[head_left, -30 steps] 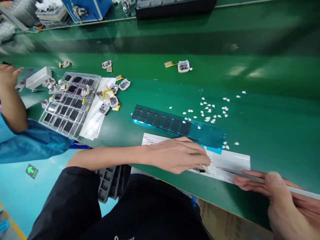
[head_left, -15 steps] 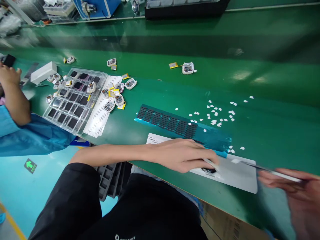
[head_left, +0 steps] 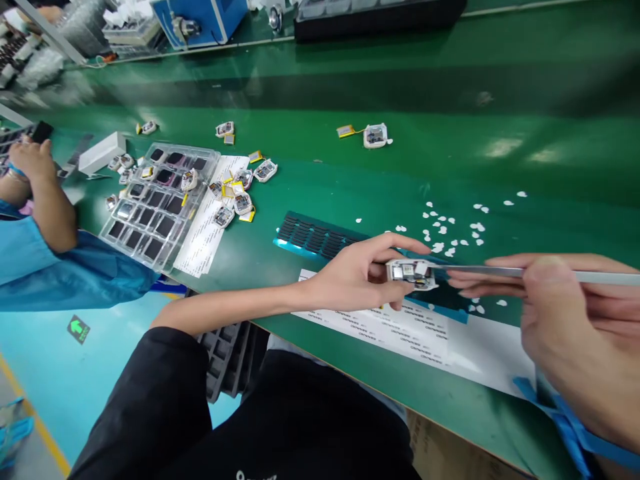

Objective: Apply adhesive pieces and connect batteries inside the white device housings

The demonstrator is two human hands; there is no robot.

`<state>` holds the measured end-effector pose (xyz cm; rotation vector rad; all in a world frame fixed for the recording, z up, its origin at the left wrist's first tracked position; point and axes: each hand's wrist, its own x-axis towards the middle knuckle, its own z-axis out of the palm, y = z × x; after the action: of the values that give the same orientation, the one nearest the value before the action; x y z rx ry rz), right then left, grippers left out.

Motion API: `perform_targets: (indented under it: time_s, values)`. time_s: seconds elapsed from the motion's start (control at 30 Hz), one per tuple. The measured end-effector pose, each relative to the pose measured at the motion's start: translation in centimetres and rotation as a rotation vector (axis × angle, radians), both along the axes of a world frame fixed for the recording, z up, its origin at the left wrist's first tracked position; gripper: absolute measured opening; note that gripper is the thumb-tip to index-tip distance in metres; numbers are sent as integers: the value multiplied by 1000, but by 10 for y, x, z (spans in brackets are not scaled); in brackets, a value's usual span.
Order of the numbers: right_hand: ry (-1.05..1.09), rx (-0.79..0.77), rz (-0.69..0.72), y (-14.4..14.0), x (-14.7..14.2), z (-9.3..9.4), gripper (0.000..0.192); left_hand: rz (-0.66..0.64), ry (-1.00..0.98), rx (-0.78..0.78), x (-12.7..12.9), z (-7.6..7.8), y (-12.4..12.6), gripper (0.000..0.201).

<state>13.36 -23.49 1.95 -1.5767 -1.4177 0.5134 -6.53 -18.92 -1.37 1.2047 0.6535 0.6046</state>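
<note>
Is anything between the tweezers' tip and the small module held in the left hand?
Nothing visible. The left hand holds the module up above the label sheet, and the tweezers in the right hand already reach its right edge. Whether the tip touches it is too blurred to tell.

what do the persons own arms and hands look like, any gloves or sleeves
No gloves: both the left hand and right hand are bare. The left forearm is uncovered up to a black sleeve near the elbow. No rings or watch show. The right arm is out of frame.
</note>
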Motion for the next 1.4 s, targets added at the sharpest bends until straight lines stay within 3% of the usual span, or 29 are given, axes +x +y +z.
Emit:
perform_targets:
  time_s: [0.1, 0.2, 0.5, 1.23, 1.4]
  values:
    - [40, 56, 69, -3, 10, -15, 37, -9, -22, 35, 0, -2, -2, 44]
    - [44, 75, 50, -4, 14, -21, 34, -27, -9, 4, 0, 0, -5, 50]
    - [30, -102, 9, -9, 3, 3, 32, -12, 46, 54, -3, 6, -12, 58]
    - [-60, -135, 82, -12, 13, 3, 32, 33, 85, 75, 0, 3, -17, 56]
    - [-140, 93, 52, -15, 19, -18, 38, 65, 102, 59, 2, 1, -17, 44]
